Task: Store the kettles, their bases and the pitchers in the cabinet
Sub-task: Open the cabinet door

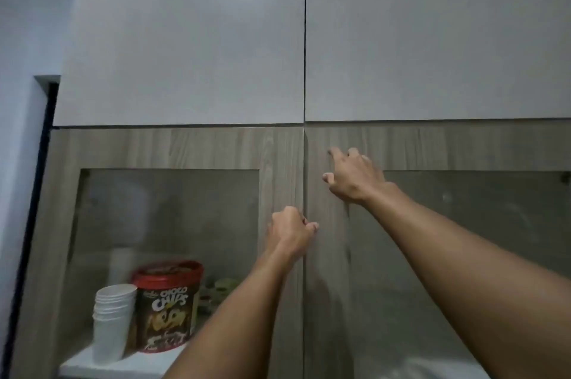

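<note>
Two big pale doors (185, 39) fill the top of the wall, shut side by side. Under them is the cabinet (216, 147), made of brown wood with two doors that meet in the middle. Each door has a glass window. Both doors look shut.

Two bare arms reach up to the cabinet. The right hand (352, 178) rests on the right door (432, 147), near its top inner corner. Its fingers (335, 152) are spread a little and touch the wood. The left hand (290, 232) is lower, right at the crack between the doors. Its fingers (312, 225) are curled tight together at the edge of the left door (279, 162).

Behind the left glass stands a brown tub with a red lid (167, 304). Just beside it, on its left, is a stack of white cups (112, 320). Both sit on a white shelf (123, 366).

No kettles, bases or pitchers can be seen.
</note>
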